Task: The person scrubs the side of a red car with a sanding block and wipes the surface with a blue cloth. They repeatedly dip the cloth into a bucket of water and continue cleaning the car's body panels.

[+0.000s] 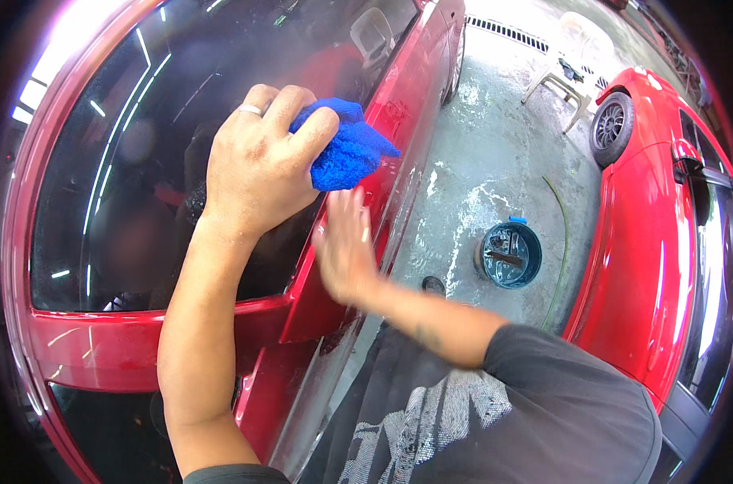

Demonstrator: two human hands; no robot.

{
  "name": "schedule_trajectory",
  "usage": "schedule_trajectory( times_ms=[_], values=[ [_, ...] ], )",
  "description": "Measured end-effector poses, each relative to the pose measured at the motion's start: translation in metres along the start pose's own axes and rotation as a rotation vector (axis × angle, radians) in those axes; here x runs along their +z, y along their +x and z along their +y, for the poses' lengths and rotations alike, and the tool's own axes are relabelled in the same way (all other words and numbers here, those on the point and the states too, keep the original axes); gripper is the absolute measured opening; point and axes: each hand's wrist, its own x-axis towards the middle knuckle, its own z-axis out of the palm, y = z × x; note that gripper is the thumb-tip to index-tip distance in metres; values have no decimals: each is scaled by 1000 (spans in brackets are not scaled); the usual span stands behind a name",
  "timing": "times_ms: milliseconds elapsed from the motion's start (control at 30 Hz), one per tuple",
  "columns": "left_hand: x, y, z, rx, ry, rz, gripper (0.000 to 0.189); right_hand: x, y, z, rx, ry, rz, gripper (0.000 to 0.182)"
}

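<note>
My left hand (260, 148), with a ring on one finger, grips a bunched blue microfiber cloth (351, 148) in front of the dark side window (149, 181) of a red car. Whether the cloth touches the glass is hard to tell. Just below it, blurred by motion, is my right hand (348, 251), fingers extended and nothing seen in it. That hand is over the red door panel (309, 308) by the window's lower edge. Fine haze and droplets show on parts of the glass.
On the wet grey floor (463, 157) stands a round dark bucket (484, 266) with water and dark items inside. A thin green hose (565, 242) lies near it. Another red car (641, 242) is parked at the right. A white plastic chair (578, 45) stands farther off, beside a floor grate (505, 33).
</note>
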Motion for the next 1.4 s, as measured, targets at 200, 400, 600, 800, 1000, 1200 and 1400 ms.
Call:
schedule_trajectory(
  times_ms=[200,400,600,800,1000,1200,1400],
  values=[
    [-9,14,1,-21,-20,55,38,-34,97,60,74,-48,7,74],
    [-13,10,9,-13,-29,96,42,10,3,1,42,-34,139,76],
    [-16,21,14,-3,-34,91,41,-20,63,37,21,-24,135,71],
    [-15,15,12,3,-39,114,38,14,-5,1,63,-86,98,77],
    [-28,25,14,-11,-48,113,28,-16,54,38,80,-43,147,75],
    [3,28,17,-96,-28,54,27,-10,83,77,63,-150,121,78],
    [65,74,-7,-223,22,95,28,-69,209,132,183,-6,120,78]
  ],
)
